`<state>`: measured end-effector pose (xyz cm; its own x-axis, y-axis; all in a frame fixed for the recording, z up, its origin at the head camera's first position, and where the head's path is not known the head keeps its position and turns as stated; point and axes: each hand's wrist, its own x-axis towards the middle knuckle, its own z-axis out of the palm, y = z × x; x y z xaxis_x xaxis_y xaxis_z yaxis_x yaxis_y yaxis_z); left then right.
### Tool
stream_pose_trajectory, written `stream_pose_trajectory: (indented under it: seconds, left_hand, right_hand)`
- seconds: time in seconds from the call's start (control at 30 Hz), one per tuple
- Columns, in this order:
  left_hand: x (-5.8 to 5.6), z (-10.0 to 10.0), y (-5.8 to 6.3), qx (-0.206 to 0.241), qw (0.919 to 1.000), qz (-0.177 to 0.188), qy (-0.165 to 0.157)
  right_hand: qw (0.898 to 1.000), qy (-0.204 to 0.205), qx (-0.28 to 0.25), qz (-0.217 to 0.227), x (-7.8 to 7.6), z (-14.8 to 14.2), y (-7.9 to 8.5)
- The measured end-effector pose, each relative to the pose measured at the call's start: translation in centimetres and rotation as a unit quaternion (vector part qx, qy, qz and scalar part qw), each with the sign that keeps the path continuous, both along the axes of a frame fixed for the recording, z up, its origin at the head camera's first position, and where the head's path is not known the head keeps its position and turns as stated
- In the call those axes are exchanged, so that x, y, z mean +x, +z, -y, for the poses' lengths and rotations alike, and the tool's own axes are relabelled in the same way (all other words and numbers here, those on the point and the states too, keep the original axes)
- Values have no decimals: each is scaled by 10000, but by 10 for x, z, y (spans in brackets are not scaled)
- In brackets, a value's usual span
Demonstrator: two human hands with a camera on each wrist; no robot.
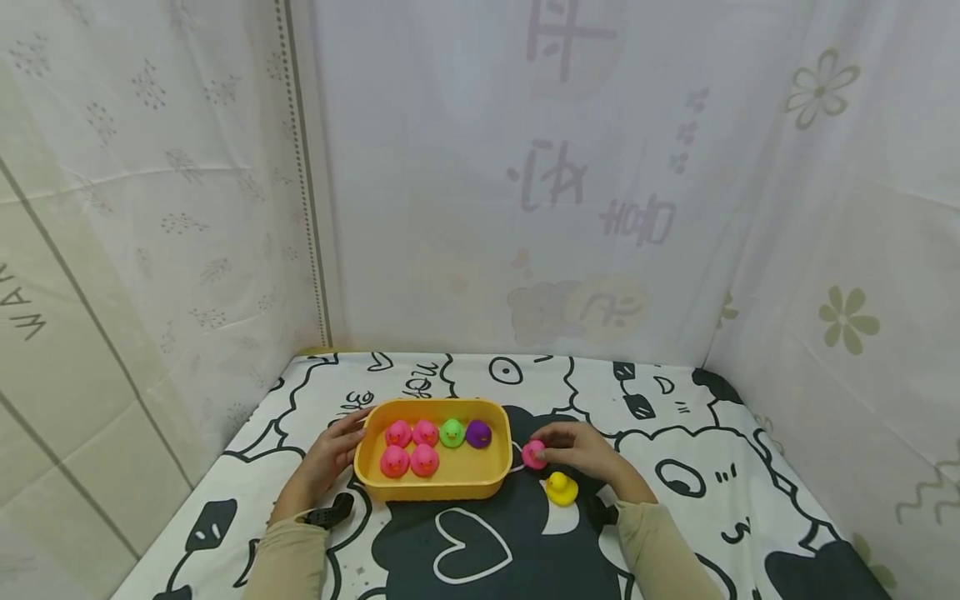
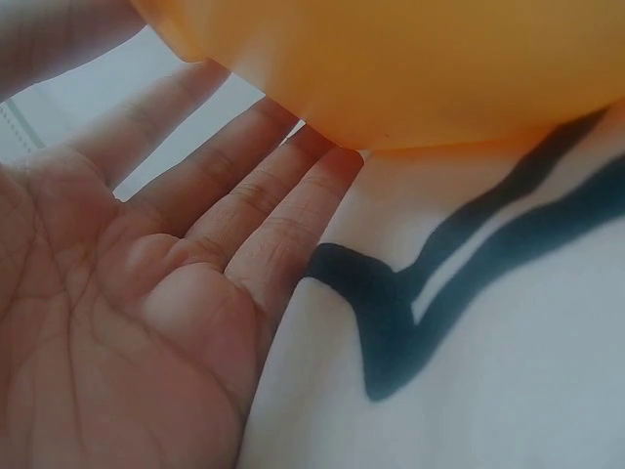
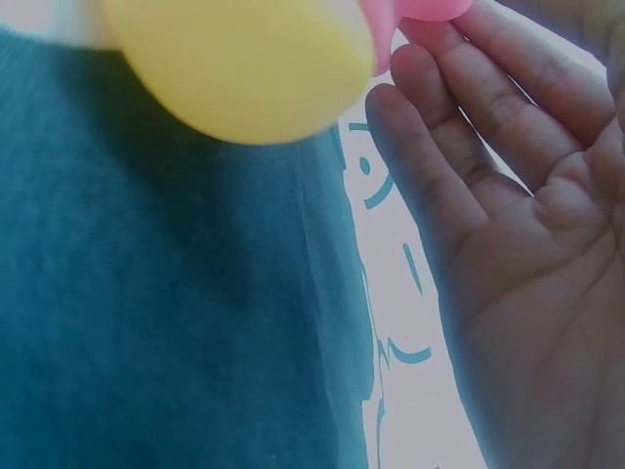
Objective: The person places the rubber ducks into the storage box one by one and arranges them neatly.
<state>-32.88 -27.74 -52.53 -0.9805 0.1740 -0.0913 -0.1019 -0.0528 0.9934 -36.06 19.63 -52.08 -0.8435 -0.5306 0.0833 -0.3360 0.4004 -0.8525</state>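
A yellow plastic tray (image 1: pixel 480 483) stands on the table, holding several pink rubber ducks (image 1: pixel 424 460), a green duck (image 1: pixel 452 433) and a purple duck (image 1: pixel 478 434). My left hand (image 1: pixel 330 457) touches the tray's left side; in the left wrist view its fingers (image 2: pixel 249 195) lie extended against the tray wall (image 2: pixel 410 78). Right of the tray, my right hand (image 1: pixel 573 448) pinches a pink rubber duck (image 1: pixel 533 455) between thumb and fingers. Just below that hand sits a yellow rubber duck (image 1: pixel 561 489), large in the right wrist view, where only part of the pink duck (image 3: pixel 430 8) shows.
A white cloth with black cartoon drawings (image 1: pixel 705 517) covers the table. Pale printed curtains (image 1: pixel 465 167) hang behind it and at both sides. A dark watch (image 1: pixel 330 511) is on the left wrist.
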Motion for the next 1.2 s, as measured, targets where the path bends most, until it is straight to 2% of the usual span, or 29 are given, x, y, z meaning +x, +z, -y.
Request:
stream_pose_trajectory:
  seconds: [0.17, 0.4, 0.7, 0.9, 1.03, 1.2]
  left_hand:
    - [-3, -3, 2, 56, 10000, -15, 41]
    - [-4, -4, 1, 12, 10000, -32, -60]
    - [-6, -1, -1, 29, 10000, 21, 16]
    - [-2, -4, -1, 8, 10000, 43, 32]
    - [-2, -4, -2, 0, 10000, -27, 6]
    - [1, -2, -1, -5, 10000, 1, 50]
  right_hand:
    - [9999, -38, -45, -120, -5, -2, 2]
    - [9998, -126, -37, -152, -6, -2, 7]
    - [9991, -237, -224, -263, -14, 13, 22]
    - [9993, -190, -144, -293, -17, 19, 28]
    - [9991, -167, -275, -289, -18, 21, 34]
    - [9986, 104, -403, -340, -23, 32, 41]
